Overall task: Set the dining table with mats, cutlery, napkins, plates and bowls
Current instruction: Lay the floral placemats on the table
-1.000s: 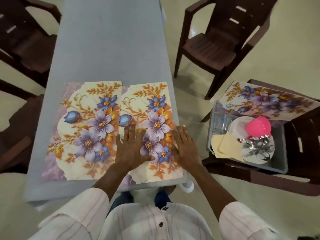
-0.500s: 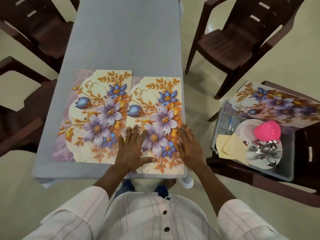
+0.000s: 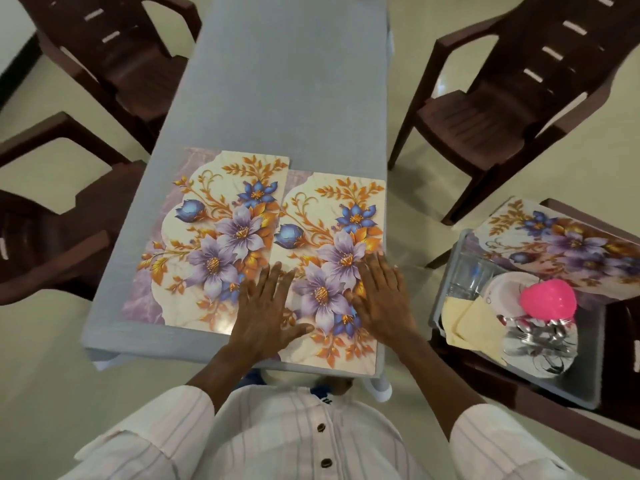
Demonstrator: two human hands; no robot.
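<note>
I count two floral mats on the grey desk, side by side at its near end. The left mat (image 3: pixel 211 244) lies slightly farther from the near edge; the right mat (image 3: pixel 332 268) runs along the right edge and reaches almost to the near right corner. A third mat (image 3: pixel 568 244) rests over the far part of a grey tub (image 3: pixel 585 368) on a chair at the right, well apart from the desk. In the tub I see a pink bowl (image 3: pixel 549 301), a white plate (image 3: pixel 502 289), clear glasses (image 3: pixel 467 275), yellow napkins (image 3: pixel 467 323) and a heap of steel cutlery (image 3: pixel 540 336); their counts I cannot tell. Four brown chairs stand around the desk.

My left hand (image 3: pixel 266 313) lies flat, fingers spread wide, across the seam where the two mats meet. My right hand (image 3: pixel 384 299) lies flat on the right mat near its right edge, fingers together and extended. Neither grasps anything.
</note>
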